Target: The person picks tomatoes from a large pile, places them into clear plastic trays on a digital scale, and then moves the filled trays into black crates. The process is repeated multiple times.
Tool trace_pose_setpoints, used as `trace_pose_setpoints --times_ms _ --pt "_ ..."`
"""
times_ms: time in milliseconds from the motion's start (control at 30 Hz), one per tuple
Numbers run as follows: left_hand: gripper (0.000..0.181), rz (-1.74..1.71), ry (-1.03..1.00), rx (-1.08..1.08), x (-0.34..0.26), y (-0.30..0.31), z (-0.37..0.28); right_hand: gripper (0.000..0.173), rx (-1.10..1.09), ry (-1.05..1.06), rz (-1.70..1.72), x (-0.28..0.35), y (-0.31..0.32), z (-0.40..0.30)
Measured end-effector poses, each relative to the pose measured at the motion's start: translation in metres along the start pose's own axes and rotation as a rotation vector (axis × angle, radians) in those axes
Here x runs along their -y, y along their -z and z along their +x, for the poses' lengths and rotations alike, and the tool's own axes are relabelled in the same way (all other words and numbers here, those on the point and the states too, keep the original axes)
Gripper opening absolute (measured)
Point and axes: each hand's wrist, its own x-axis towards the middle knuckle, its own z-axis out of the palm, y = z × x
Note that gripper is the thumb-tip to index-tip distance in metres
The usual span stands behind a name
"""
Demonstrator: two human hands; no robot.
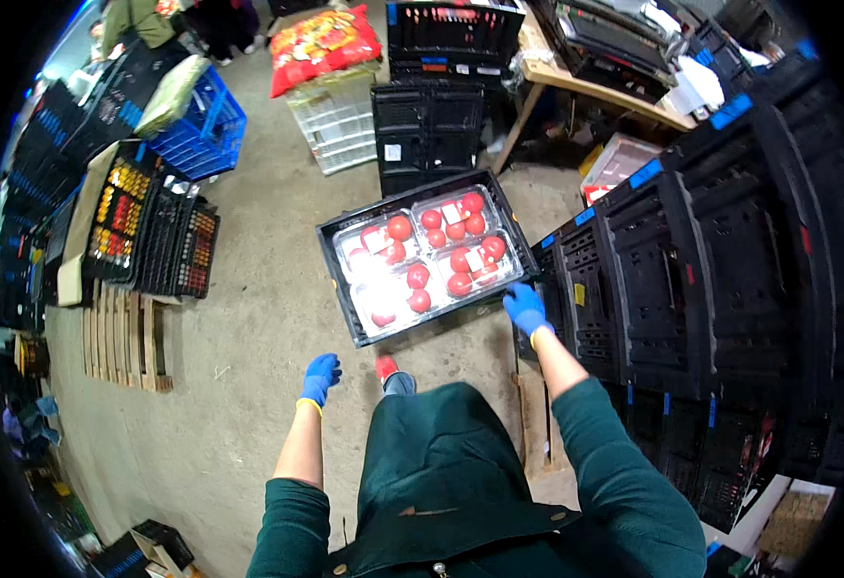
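Observation:
A black plastic crate (343,298) sits at an angle before me, holding several clear plastic punnets of red tomatoes (459,283). White labels lie on some of the lids, and bright glare washes out the punnet at the crate's near left. My left hand (321,377), in a blue glove with a yellow cuff, hangs apart from the crate, empty, its fingers loosely curled. At the crate's near right corner is my right hand (525,311), gloved alike. Its fingertips are by the rim; whether they touch or grip it I cannot tell.
Tall stacks of black crates (642,274) line my right side. Beyond the tomatoes stand a black crate stack (429,119), a white crate (332,130) under a red bag (326,47), and a wooden table (603,85). A wooden pallet (127,336) and a blue crate (209,130) are left. People stand far left.

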Motion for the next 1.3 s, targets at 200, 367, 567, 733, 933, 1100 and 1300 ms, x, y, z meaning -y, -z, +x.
trace_pose_setpoints --times_ms 200,367,567,733,933,1100,1300 --pt "0.037 0.390 -0.168 -0.172 0.013 0.024 0.176 0.042 0.027 -0.224 0.005 -0.016 -0.027 0.156" --pt "0.032 0.176 -0.247 -0.337 0.006 -0.014 0.247 0.052 -0.175 -0.226 0.131 -0.072 -0.068 0.250" --pt "0.014 -0.056 -0.121 -0.290 -0.028 -0.046 0.259 0.046 0.001 -0.424 0.220 -0.131 -0.084 0.305" --pt "0.020 -0.111 -0.007 -0.255 -0.045 -0.026 0.230 0.054 -0.014 -0.341 0.105 -0.110 -0.081 0.232" --pt "0.025 0.142 -0.052 -0.026 -0.121 0.045 0.101 0.046 0.092 -0.568 0.414 -0.056 -0.040 0.025" --pt "0.028 0.242 -0.079 0.062 -0.183 0.066 -0.003 0.024 -0.047 -0.645 0.937 -0.030 -0.011 -0.175" --pt "0.027 0.470 0.066 0.533 -0.221 -0.024 -0.150 0.023 -0.227 -0.984 0.891 0.001 0.013 -0.438"
